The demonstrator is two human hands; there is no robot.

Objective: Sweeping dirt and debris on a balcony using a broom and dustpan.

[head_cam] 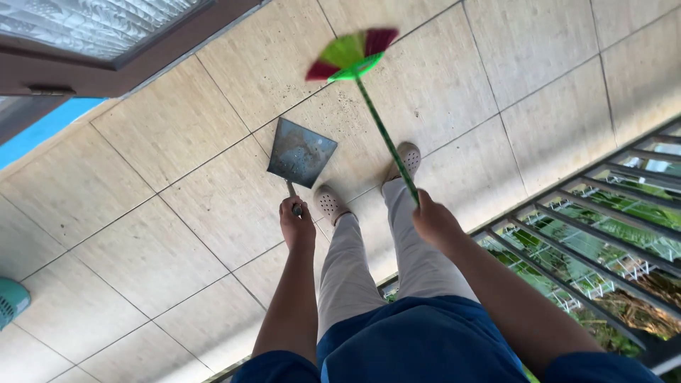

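At the far left edge a teal ribbed object (10, 301) was seen on the tiled floor (163, 241), cut off by the frame; above it a brown door frame (106, 67) with patterned glass was seen, with a blue strip beside it. Nearer the middle, a metal dustpan (301, 152) was held low over the tiles, its flat scoop tilted and some pale dust seen lying in it; its thin handle was gripped by the left hand (296, 225), the fingers closed tight around the handle's end. Just right of that hand, two pale perforated clogs (330, 203) were planted on the floor, with light trousers above them and a dark blue top nearest the camera. A broom (355, 57) with a green stick and a fan of green and dark red bristles was held out over the tiles ahead of the feet, its head blurred; the stick was clasped in the closed right hand (434, 221). Along the right, a dark metal railing (603, 206) was seen, with green foliage below it.
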